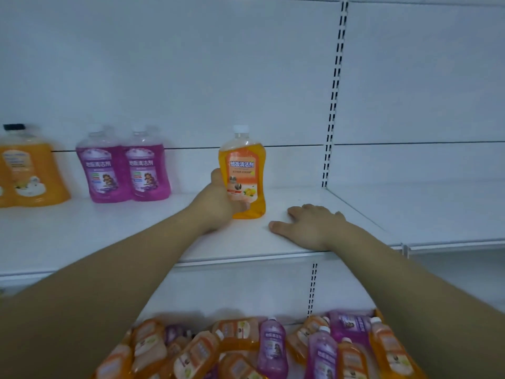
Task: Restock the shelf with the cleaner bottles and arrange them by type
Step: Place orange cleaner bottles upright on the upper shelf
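Cleaner bottles were heaped mixed-up below me. My right hand lay flat on the shelf, fingers loose; my left hand, fingers curled, gripped the orange bottle standing mid-shelf. A careless release could've toppled it. Further back-left stood the purple pair.

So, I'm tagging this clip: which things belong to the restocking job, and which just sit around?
Job: orange cleaner bottle in left hand; two purple cleaner bottles on shelf; pile of orange and purple bottles below.
Idle: large orange bottle with black cap, far left; right hand flat on shelf.
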